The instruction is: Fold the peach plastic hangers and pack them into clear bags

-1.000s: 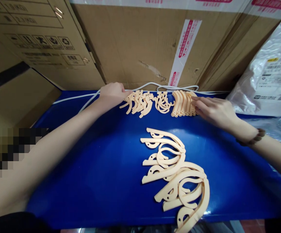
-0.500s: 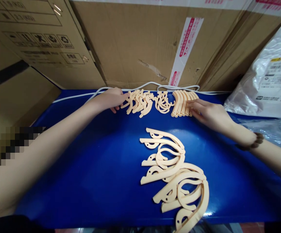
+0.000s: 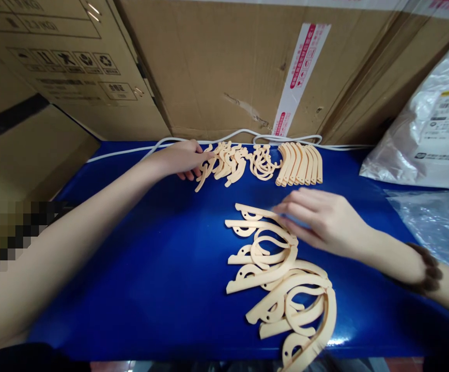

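My left hand (image 3: 188, 159) is at the left end of a pile of cream folding-hanger arms (image 3: 228, 164). Thumb and fingers close on a slim curved hanger arm (image 3: 204, 178), which slants out from the pile. My right hand (image 3: 317, 219) hovers over the top of the joined folding hangers (image 3: 273, 253), thumb and fingers drawn towards each other and slightly blurred. Whether anything is between its fingertips cannot be made out. Beyond it lies a neat row of curved hanger arms (image 3: 299, 164). Small hanger hooks (image 3: 262, 164) lie between the pile and the row.
Tall cardboard boxes (image 3: 216, 62) stand along the back of the blue table (image 3: 150, 268). A white cable (image 3: 131, 154) runs along their foot. On the right are a white plastic parcel (image 3: 429, 129) and clear plastic wrap (image 3: 437, 222).
My right hand has left the row of curved arms and come towards me, over the joined hangers. My left hand has stayed at the pile, where one slim arm now sticks out nearer me.
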Tool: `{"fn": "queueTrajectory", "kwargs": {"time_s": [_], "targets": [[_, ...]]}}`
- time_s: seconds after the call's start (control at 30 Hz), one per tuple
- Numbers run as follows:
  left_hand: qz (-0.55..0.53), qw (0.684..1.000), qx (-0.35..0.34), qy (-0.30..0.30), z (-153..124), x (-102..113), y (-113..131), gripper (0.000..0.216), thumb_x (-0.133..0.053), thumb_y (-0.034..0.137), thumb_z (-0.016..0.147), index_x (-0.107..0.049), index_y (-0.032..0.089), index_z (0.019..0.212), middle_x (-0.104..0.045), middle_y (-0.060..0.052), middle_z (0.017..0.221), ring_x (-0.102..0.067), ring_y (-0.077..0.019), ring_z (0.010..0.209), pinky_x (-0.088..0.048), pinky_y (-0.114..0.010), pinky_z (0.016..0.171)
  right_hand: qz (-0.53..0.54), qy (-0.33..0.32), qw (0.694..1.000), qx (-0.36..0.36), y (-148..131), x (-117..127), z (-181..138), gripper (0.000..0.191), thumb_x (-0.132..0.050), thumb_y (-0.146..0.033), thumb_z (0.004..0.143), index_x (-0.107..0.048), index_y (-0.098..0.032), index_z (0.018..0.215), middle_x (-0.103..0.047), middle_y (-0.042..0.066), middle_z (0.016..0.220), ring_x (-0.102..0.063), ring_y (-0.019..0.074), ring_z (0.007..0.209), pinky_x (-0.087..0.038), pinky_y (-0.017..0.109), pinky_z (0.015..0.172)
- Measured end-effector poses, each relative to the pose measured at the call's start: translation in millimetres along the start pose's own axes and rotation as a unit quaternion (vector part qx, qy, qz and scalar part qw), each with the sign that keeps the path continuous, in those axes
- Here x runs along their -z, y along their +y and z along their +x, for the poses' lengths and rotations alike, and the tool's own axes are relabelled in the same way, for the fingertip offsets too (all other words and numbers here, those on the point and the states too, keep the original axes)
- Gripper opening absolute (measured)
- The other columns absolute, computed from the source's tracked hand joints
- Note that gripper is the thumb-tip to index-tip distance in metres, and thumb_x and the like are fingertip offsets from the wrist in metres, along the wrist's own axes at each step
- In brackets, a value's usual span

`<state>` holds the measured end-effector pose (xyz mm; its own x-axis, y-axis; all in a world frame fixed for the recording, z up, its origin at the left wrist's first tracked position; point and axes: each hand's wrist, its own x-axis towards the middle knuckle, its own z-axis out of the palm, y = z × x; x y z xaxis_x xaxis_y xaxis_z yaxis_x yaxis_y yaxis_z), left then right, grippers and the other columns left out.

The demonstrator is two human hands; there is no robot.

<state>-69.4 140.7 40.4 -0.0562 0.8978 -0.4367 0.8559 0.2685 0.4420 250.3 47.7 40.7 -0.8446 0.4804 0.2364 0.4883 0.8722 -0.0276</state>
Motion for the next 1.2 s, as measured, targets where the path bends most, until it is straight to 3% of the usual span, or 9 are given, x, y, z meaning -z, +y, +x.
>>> {"fn": "queueTrajectory", "kwargs": {"time_s": [0.07,0.2,0.3,0.53,0.7,0.87,0.93,1.03,1.2], "targets": [[0.015,1.0,-0.001,-0.008,-4,3,-1,0.082,-0.064,0.062,0.087,-0.043,0.014,0.149,-0.078,-0.016,0.099,-0.073,-0.0256,0.068,-0.051,-0.03,0.052,0.038,-0.038,0.998,0.025,-15,5,-4,0.032,-0.05,-0.044,0.104,-0.064,-0.019,0.09,-0.066,0.006,0.083,-0.058,0.0176,0.072,-0.042,0.031,0.066],[0.09,0.995,-0.036,-0.038,-16,5,-7,0.106,-0.081,0.059,0.071,-0.031,0.02,0.156,-0.077,-0.015,0.108,-0.074,-0.0287,0.081,-0.051,-0.028,0.052,0.108,-0.125,0.986,0.002,-28,12,-19,0.05,-0.065,-0.07,0.086,-0.059,-0.02,0.086,-0.064,0.005,0.085,-0.059,0.019,0.072,-0.042,0.031,0.062],[0.107,0.991,-0.062,-0.051,-19,3,-11,0.102,-0.081,0.048,0.073,-0.03,0.021,0.157,-0.076,-0.013,0.106,-0.073,-0.0282,0.086,-0.05,-0.026,0.053,0.095,-0.135,0.986,-0.015,-26,12,-28,0.044,-0.072,-0.062,0.085,-0.058,-0.02,0.089,-0.065,0.005,0.086,-0.06,0.0198,0.071,-0.043,0.031,0.062],[0.034,0.996,-0.071,-0.042,-7,-2,-2,0.087,-0.075,0.029,0.077,-0.036,0.018,0.154,-0.075,-0.011,0.102,-0.073,-0.0241,0.08,-0.053,-0.025,0.058,0.067,-0.093,0.992,-0.044,-23,4,-32,0.029,-0.051,-0.042,0.104,-0.054,-0.021,0.084,-0.063,0.002,0.074,-0.057,0.0152,0.059,-0.037,0.028,0.057],[0.042,0.997,-0.054,-0.033,-3,1,1,0.084,-0.074,0.033,0.081,-0.036,0.02,0.155,-0.075,-0.012,0.11,-0.074,-0.0246,0.084,-0.052,-0.026,0.062,0.049,-0.084,0.994,-0.054,-26,0,-30,0.032,-0.048,-0.043,0.105,-0.049,-0.022,0.082,-0.063,0.002,0.073,-0.056,0.0133,0.056,-0.035,0.027,0.054],[0.197,0.968,-0.119,0.1,-24,-3,-4,0.074,-0.063,0.059,0.087,-0.048,0.02,0.147,-0.067,-0.017,0.133,-0.068,-0.036,0.112,-0.052,-0.037,0.083,0.076,-0.099,0.989,-0.075,-28,-2,-34,0.029,-0.047,-0.042,0.106,-0.052,-0.021,0.086,-0.066,0.002,0.073,-0.059,0.0147,0.057,-0.037,0.028,0.055],[0.19,0.962,-0.179,0.08,-42,-10,-1,0.072,-0.059,0.062,0.089,-0.047,0.022,0.149,-0.062,-0.015,0.143,-0.065,-0.0354,0.119,-0.05,-0.04,0.094,0.158,-0.125,0.972,-0.118,-26,-2,-35,0.026,-0.05,-0.043,0.105,-0.053,-0.021,0.09,-0.067,0.001,0.074,-0.06,0.0141,0.058,-0.037,0.027,0.054],[0.168,0.917,-0.362,-0.007,-68,-26,10,0.065,-0.058,0.056,0.096,-0.051,0.018,0.148,-0.052,-0.012,0.155,-0.05,-0.0296,0.141,-0.038,-0.036,0.117,0.324,-0.163,0.914,-0.182,-21,4,-32,0.024,-0.056,-0.046,0.101,-0.055,-0.022,0.1,-0.067,-0.001,0.076,-0.06,0.0127,0.061,-0.04,0.025,0.056],[0.13,0.867,-0.477,-0.059,-78,-59,28,0.044,-0.041,0.034,0.108,-0.056,0.012,0.142,-0.058,-0.014,0.146,-0.055,-0.0239,0.134,-0.041,-0.035,0.114,0.476,-0.179,0.833,-0.217,-5,26,-20,0.034,-0.067,-0.046,0.093,-0.066,-0.019,0.115,-0.067,-0.001,0.075,-0.059,0.0115,0.064,-0.044,0.024,0.059]]}}
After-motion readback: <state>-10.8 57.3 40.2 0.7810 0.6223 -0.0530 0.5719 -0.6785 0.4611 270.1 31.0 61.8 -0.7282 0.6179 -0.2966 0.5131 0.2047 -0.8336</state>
